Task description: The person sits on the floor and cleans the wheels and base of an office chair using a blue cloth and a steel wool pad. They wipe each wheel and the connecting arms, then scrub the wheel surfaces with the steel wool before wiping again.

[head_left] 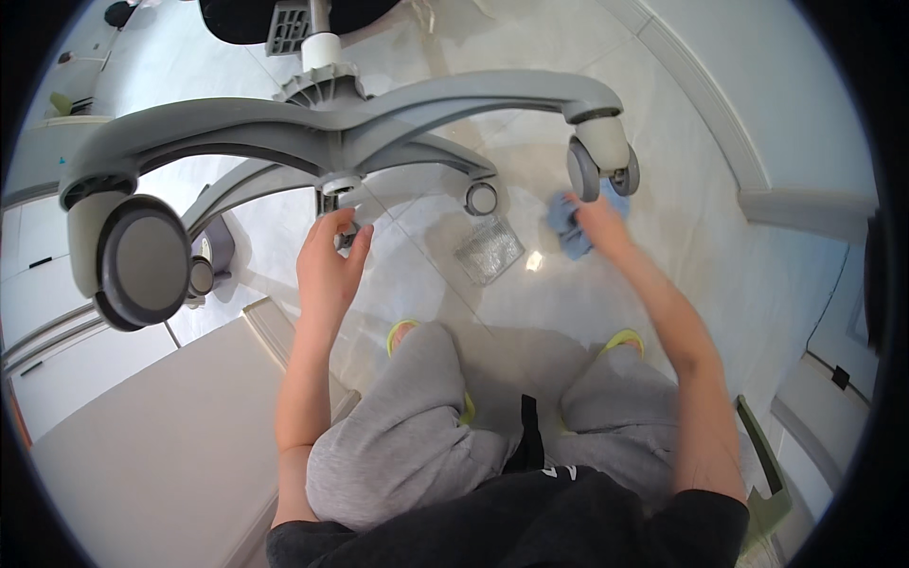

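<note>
A grey swivel chair base (pixel 331 128) with curved legs and casters spans the upper half of the view. Below its hub, my left hand (pixel 324 265) is raised with thumb and fingers apart, close to a partly hidden caster; whether it touches the caster I cannot tell. My right hand (pixel 601 227), slightly blurred, presses a crumpled blue cloth (pixel 568 225) to the pale floor. Just above that hand hangs the right caster (pixel 585 168). Between my hands a clear rectangular plastic container (pixel 490 251) lies on the floor.
Closest on the left looms a large caster (pixel 144 262). A beige panel (pixel 161 435) fills the lower left, with white drawers (pixel 90 369) beyond. A wall with a baseboard (pixel 705 104) runs along the right. A green frame (pixel 765 464) stands by my right elbow.
</note>
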Action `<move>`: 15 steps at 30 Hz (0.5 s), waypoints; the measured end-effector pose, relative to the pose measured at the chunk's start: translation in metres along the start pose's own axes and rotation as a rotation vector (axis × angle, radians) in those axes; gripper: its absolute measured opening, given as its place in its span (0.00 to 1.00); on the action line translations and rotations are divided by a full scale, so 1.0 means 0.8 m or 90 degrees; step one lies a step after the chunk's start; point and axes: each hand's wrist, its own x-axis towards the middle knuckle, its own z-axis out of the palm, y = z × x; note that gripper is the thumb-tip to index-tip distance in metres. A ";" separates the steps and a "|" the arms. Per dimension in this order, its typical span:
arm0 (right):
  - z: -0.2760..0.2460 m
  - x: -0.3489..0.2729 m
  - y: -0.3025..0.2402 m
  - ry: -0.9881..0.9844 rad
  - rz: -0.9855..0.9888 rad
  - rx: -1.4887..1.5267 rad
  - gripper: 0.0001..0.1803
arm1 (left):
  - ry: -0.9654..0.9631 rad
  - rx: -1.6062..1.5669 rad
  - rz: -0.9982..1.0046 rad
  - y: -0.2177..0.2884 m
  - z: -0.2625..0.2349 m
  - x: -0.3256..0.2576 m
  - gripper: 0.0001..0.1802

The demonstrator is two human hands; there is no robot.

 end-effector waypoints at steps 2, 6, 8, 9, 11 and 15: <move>-0.066 0.013 0.018 0.196 0.194 0.147 0.17 | 0.092 -0.022 0.100 0.023 -0.010 0.001 0.11; -0.233 0.048 -0.039 0.319 0.160 0.508 0.21 | 0.300 -0.036 0.282 0.015 -0.022 0.021 0.21; -0.313 0.051 -0.150 0.250 0.077 0.560 0.21 | 0.322 -0.040 0.314 0.008 -0.025 0.034 0.39; -0.335 0.052 -0.202 0.189 0.017 0.566 0.21 | 0.333 -0.045 0.294 0.010 -0.029 0.038 0.42; -0.342 0.061 -0.300 0.102 -0.067 0.495 0.22 | 0.348 -0.059 0.253 0.021 -0.030 0.047 0.47; -0.252 0.108 -0.409 -0.026 -0.492 -0.123 0.20 | 0.369 -0.105 0.296 0.017 -0.014 0.077 0.51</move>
